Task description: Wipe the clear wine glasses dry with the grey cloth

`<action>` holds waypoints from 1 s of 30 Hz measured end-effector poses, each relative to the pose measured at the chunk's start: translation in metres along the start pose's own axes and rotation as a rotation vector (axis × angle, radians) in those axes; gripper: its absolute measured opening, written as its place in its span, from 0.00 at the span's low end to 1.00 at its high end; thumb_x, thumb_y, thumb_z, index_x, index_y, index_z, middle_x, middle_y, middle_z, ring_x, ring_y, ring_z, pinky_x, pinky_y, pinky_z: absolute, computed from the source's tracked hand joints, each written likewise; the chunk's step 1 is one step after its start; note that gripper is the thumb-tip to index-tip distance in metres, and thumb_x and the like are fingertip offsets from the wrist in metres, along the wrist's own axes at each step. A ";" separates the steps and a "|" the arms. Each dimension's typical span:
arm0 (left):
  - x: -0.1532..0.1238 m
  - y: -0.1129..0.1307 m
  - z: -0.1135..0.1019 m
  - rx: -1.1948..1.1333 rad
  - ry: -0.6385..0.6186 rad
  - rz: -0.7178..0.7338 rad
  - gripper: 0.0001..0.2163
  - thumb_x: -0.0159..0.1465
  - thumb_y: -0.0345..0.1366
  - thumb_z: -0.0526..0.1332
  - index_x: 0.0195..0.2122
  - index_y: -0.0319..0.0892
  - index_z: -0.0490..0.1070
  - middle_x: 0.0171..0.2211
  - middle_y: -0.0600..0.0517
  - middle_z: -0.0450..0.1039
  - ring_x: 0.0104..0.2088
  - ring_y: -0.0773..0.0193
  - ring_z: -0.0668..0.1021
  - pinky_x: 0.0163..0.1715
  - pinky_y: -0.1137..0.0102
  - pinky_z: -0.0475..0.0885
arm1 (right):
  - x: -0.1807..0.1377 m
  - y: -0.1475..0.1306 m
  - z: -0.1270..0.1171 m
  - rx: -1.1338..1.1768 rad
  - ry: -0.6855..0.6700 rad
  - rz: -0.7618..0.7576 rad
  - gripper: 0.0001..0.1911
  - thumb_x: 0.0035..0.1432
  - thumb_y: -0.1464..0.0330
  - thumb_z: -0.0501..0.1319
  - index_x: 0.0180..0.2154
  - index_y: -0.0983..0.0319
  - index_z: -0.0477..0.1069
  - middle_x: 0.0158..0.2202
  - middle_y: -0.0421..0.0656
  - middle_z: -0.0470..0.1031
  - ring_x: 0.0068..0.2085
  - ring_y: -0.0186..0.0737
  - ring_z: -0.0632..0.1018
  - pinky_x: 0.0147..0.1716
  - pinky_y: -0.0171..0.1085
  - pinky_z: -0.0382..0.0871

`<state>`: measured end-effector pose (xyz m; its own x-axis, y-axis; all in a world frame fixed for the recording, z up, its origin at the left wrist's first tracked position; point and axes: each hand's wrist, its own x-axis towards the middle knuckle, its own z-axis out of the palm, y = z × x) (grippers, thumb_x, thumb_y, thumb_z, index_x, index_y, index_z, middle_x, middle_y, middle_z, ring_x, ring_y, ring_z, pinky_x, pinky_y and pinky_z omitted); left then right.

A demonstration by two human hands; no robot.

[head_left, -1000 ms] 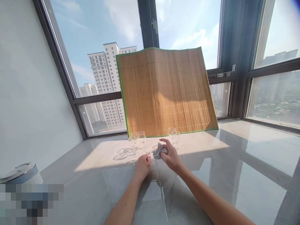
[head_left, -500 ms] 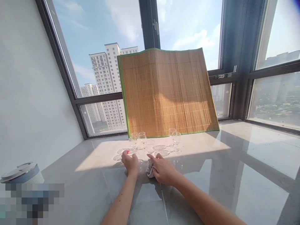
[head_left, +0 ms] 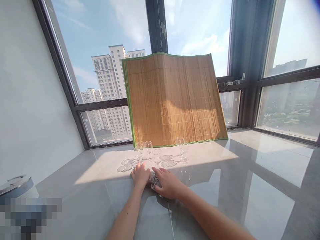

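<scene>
My right hand (head_left: 168, 183) is closed on a crumpled grey-white cloth (head_left: 155, 182), pressed low against the glossy tiled sill. Close beside it, my left hand (head_left: 141, 176) rests palm down with its fingers apart and nothing visible in it. Just beyond both hands stands a clear stemmed glass (head_left: 157, 153); its foot is hidden behind my fingers. Several more stemmed glasses stand upright: a cluster with one glass (head_left: 148, 146) behind my left hand, and a pair with a front glass (head_left: 184, 148) farther right. Their shadows stretch left across the sunlit surface.
A bamboo mat (head_left: 175, 100) with green edging leans on the window behind the glasses. A lidded cup (head_left: 18, 186) stands at the far left, partly blurred out. A white wall (head_left: 32, 100) bounds the left side, and dark window frames (head_left: 247, 66) the right.
My left hand has turned palm down and its fingers have spread forward. My right hand and the cloth have come closer to it. The whole view has shifted slightly.
</scene>
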<state>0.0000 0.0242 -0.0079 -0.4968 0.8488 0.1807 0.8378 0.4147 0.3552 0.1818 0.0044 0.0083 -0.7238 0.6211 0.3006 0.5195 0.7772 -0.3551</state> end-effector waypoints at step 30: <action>-0.010 0.003 -0.007 0.025 0.032 0.044 0.21 0.58 0.38 0.53 0.53 0.49 0.73 0.60 0.46 0.66 0.58 0.49 0.67 0.56 0.57 0.61 | -0.003 0.016 -0.024 -0.302 -0.031 0.846 0.35 0.62 0.54 0.52 0.67 0.60 0.52 0.59 0.64 0.65 0.58 0.68 0.66 0.47 0.61 0.57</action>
<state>0.0056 0.0144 -0.0020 -0.4659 0.8556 0.2254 0.8643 0.3856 0.3230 0.2032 0.0168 0.0226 -0.0547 0.9983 0.0189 0.9785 0.0573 -0.1979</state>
